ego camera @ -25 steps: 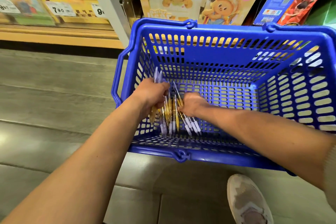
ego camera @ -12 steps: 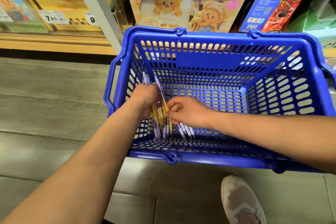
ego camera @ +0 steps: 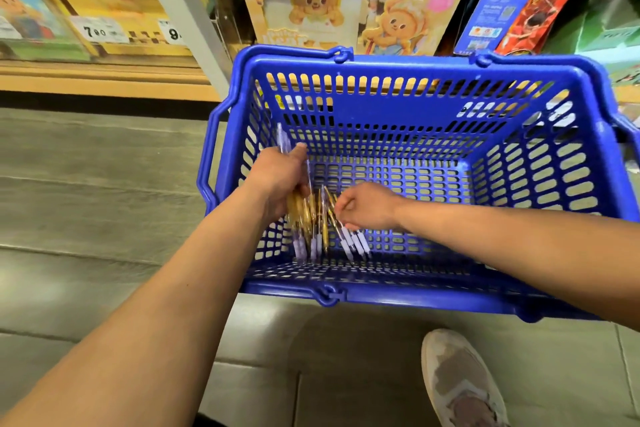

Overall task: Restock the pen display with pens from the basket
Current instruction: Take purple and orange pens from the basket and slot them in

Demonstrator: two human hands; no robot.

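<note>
Your left hand [ego camera: 280, 173] is clamped around a bundle of pens [ego camera: 306, 218], gold barrels with pale purple ends, held upright against the left wall of the blue basket [ego camera: 398, 111]. Just beside it, your right hand [ego camera: 369, 206] reaches in over the near rim, its curled fingers pinching at the loose pens [ego camera: 353, 243] on the basket floor near the front-left corner. The basket stands on the grey floor [ego camera: 86, 201], with your shoe [ego camera: 460, 381] just in front of it.
</note>
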